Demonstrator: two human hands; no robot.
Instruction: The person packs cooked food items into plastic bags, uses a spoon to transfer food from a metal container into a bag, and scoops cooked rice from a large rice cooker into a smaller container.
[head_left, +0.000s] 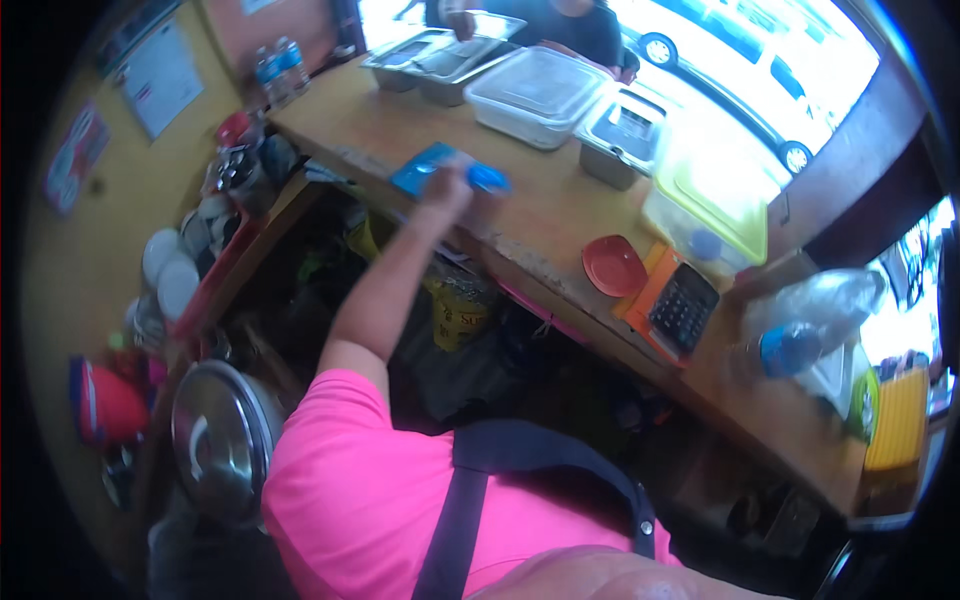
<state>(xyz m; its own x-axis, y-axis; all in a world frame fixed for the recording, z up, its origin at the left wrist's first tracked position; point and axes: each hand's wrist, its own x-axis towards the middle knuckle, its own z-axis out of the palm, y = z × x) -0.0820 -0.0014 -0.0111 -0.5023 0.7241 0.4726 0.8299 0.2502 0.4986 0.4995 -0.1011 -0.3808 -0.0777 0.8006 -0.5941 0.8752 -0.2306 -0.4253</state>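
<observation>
My left hand (448, 187), blurred, is closed over a bright blue cloth or plastic piece (414, 169) near the front edge of the wooden counter (532, 210). Blue shows on both sides of the fist; the fingertips are hidden. Bare skin of my right arm (622, 576) crosses the bottom of the picture, and my right hand is out of view. Behind the blue piece stand lidded metal containers (450, 71) and a clear plastic box (540, 97). Further right are another metal container (619, 139) and a box with a yellow lid (709, 195).
A red dish (613, 265) lies beside a calculator (681, 307) in an orange holder. A plastic bottle (795, 349) is at the right. Below left stands a lidded metal pot (217, 439); plates (174, 274) line the wall. Another person (577, 34) is across the counter.
</observation>
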